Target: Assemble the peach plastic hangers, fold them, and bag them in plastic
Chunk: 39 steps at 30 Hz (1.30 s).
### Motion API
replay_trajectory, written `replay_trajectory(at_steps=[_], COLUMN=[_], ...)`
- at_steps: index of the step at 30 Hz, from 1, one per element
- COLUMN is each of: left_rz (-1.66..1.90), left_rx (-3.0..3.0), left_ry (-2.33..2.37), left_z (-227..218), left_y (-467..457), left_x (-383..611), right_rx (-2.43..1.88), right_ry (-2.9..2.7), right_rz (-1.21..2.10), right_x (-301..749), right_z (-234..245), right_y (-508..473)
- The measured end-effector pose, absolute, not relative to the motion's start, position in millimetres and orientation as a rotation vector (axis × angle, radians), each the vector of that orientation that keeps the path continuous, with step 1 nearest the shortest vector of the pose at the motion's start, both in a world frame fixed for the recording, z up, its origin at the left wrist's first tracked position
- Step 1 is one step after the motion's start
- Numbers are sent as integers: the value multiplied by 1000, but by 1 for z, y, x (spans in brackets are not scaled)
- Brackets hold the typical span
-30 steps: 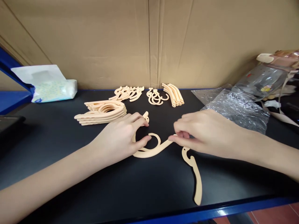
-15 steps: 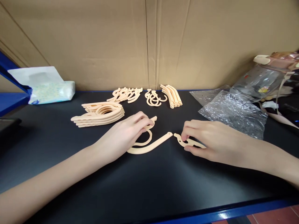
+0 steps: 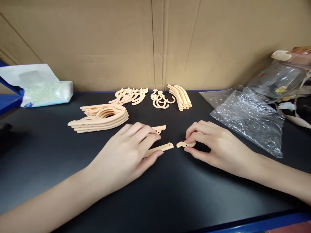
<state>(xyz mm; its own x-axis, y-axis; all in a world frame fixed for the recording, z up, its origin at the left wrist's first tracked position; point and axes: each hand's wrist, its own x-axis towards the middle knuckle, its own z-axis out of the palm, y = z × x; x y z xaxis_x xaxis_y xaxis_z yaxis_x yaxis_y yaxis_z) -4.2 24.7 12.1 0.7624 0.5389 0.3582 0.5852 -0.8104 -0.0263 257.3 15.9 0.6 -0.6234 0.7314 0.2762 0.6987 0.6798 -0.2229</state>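
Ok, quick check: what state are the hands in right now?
Left hand: half-curled over the hanger; whether it grips can't be told.
Right hand: closed, pinching the curved piece.

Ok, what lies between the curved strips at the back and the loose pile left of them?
In the head view, a small cluster of hooks lies between the strips and the pile.

I was in what looked like a workshop: the black tabletop (image 3: 155, 197) had a blue frame (image 3: 279, 223) along its front edge, brown cardboard (image 3: 109, 42) stood behind it, grouped beige hanger parts (image 3: 182, 97) lay towards its back, and clear plastic bags (image 3: 250, 121) covered its right side.
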Motion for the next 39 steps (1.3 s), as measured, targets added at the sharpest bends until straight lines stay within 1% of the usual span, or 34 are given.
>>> replay_trajectory(at_steps=[7,20,25,29,36,39], left_rz=[-411,-291,-249,-315,-451,-522], left_rx=[-2725,-2503,-2482,-2535,-2650,-2737], left_ry=[-733,-724,-766,-747,-670,-699], left_z=[4,2,2,0,-4,-2], left_y=[12,8,6,7,10,10], left_x=[-1,4,1,4,9,10], right_rx=[-1188,-1234,-1221,-1234,-1163,-1098], right_ry=[-2368,-2145,-2148,-2173,-2319,-2344], right_rz=[503,837,841,838,621,624], right_x=[253,248,248,249,249,248], right_z=[1,4,4,3,2,3], right_y=[14,14,13,14,11,8])
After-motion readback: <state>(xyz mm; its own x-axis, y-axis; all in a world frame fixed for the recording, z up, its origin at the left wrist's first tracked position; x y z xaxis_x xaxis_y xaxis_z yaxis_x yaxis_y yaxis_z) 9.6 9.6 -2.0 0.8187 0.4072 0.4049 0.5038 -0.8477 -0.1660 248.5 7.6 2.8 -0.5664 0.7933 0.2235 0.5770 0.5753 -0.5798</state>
